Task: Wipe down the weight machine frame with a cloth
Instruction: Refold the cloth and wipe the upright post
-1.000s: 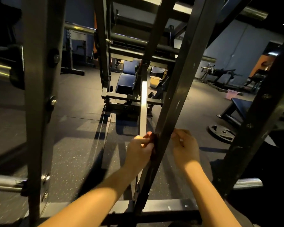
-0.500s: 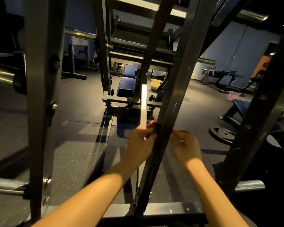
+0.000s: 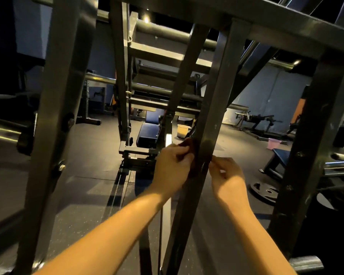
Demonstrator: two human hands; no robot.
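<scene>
Cloth [image 3: 191,147] wrapped round slanted frame bar [image 3: 213,108], pinched by left hand [image 3: 172,167] and right hand [image 3: 227,175]; bar stands between hands.

Both bare forearms reach forward and up from the near edge, converging toward the middle. The left hand [image 3: 172,165] is curled closed, fingers pinched together at its far right side. The right hand [image 3: 227,176] sits just right of it, fingertips [image 3: 213,162] pinched leftward.
</scene>
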